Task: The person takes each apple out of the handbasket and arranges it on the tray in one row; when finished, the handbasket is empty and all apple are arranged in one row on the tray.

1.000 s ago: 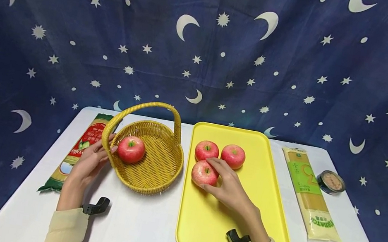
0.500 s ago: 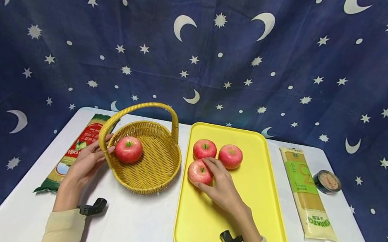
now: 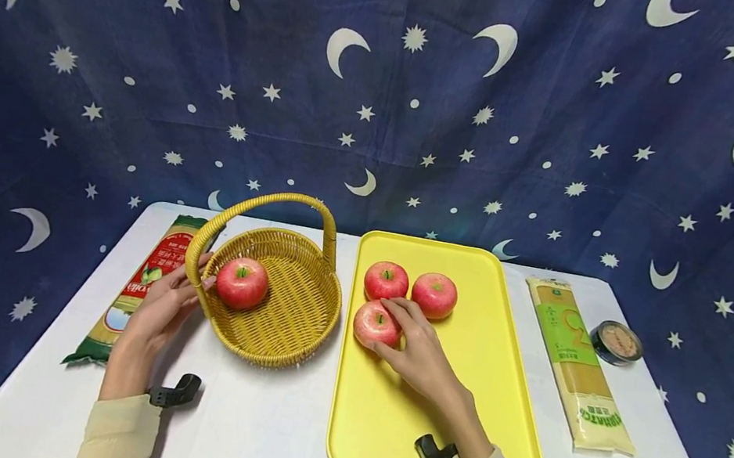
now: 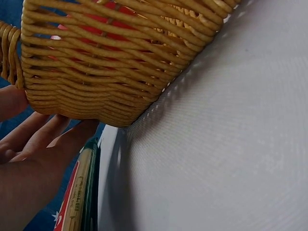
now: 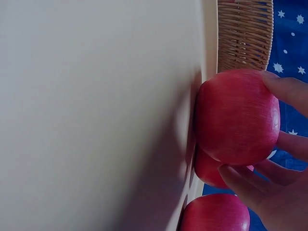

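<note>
Red apple (image 3: 376,324) upright on yellow tray (image 3: 497,407) — woven basket (image 3: 296,321) alongside, holding another apple (image 3: 242,283)

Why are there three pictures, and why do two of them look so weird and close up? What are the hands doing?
A person wears three small cameras: one on the head and one on each wrist. The big picture comes from the head and looks down at a white table. The two close-up pictures come from the wrists, so everything looks huge and tipped sideways.

On the table stand a wicker basket with one apple inside and a yellow tray with three apples. Two long noodle packets lie at the sides, one red and green, one green and yellow, and a small round tin sits far right.

The left hand touches the basket's side. The right hand curls its fingers round the nearest tray apple; the right wrist picture shows that apple very big.
</note>
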Motion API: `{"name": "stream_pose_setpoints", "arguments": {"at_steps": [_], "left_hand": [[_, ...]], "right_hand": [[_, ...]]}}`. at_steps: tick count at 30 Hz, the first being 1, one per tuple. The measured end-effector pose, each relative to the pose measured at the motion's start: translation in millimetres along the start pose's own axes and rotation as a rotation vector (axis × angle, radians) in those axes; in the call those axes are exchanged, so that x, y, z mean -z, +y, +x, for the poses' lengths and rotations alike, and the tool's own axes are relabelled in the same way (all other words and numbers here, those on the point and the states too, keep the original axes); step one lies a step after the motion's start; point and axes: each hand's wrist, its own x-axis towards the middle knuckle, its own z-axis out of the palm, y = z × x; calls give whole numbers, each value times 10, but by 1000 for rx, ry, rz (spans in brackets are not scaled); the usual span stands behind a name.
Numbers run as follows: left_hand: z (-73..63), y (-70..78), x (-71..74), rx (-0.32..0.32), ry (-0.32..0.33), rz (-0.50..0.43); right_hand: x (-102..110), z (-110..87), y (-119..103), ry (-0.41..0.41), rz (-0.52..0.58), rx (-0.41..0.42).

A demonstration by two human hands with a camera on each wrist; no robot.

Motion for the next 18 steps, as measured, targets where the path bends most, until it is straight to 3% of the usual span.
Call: {"name": "stream_pose_setpoints", "arguments": {"at_steps": [18], "left_hand": [[-21, 9, 3, 18, 10, 24]], "right_hand": [[15, -15, 24, 45, -55, 44]]}}
